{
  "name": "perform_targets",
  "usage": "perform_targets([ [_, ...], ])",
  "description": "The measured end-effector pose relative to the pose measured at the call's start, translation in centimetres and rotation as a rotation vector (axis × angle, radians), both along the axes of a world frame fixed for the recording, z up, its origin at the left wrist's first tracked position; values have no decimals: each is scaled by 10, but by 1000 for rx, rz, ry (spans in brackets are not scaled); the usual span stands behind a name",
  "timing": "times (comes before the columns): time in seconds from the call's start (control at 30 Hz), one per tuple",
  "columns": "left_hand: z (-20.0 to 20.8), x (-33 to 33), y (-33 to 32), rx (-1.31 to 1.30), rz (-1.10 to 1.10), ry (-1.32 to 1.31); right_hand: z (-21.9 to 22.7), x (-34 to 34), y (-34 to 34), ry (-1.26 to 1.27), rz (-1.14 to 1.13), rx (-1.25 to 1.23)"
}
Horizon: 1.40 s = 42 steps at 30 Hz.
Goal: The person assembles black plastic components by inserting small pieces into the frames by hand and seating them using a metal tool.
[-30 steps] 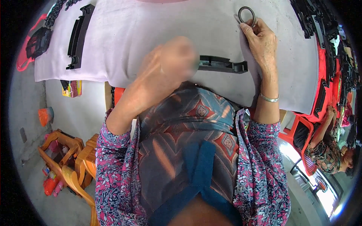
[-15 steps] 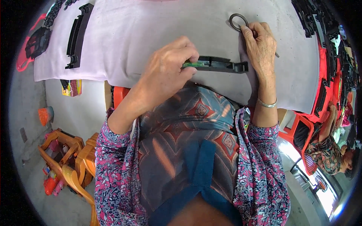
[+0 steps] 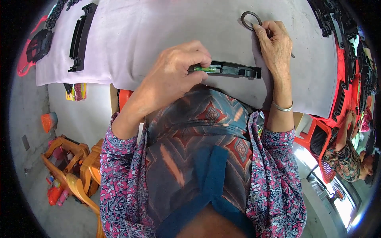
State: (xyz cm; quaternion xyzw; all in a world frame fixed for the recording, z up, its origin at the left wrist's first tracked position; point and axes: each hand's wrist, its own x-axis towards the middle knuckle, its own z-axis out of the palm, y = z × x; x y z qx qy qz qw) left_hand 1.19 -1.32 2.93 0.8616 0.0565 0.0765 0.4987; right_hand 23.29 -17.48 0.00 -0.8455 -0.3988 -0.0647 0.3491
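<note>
Near the table's front edge, my left hand (image 3: 176,73) pinches the left end of a long narrow black plastic part (image 3: 238,71). A shiny green strip (image 3: 204,69) shows inside its channel, close to my fingertips. My right hand (image 3: 276,45) is closed round a dark metal tool with a round ring (image 3: 251,20) at one end. Its thin tip pokes out past the right side of the hand, and its middle is hidden in the fingers. The right wrist is close to the part's free end. Farther left, a similar black part (image 3: 81,37) lies on the table.
A pale cloth (image 3: 119,39) covers the table. Black parts (image 3: 345,39) are heaped at the right, by a red surface (image 3: 332,99). Another person (image 3: 345,162) sits at far right near a red chair (image 3: 317,139). Wooden furniture (image 3: 71,158) stands lower left.
The black part has turned a little in my left hand, so its channel and green strip show more. My right hand with the ringed tool has barely moved.
</note>
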Motion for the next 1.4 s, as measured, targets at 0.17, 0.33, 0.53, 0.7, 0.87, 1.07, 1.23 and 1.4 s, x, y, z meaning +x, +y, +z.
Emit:
perform_targets([
  [0.17,-3,-1,1,-8,0,-23,0,-3,0,-11,12,-22],
  [0.33,-1,-1,-1,-21,3,-24,0,-1,-3,-57,-28,-24],
  [0.53,-2,-1,-1,10,2,-46,40,-44,-11,157,-8,151],
  [0.7,1,0,-3,46,2,-28,42,-85,-20,394,296,-44],
  [0.87,-6,-4,-8,79,34,-120,51,-94,-15,105,420,-68],
  [1.07,-7,-7,-11,118,26,-158,50,-102,-21,63,434,-198],
  [1.23,-12,-6,-17,92,96,-254,45,-114,-14,-96,436,-245],
  [1.4,-12,-7,-17,73,106,-260,43,-117,-11,-83,411,-239],
])
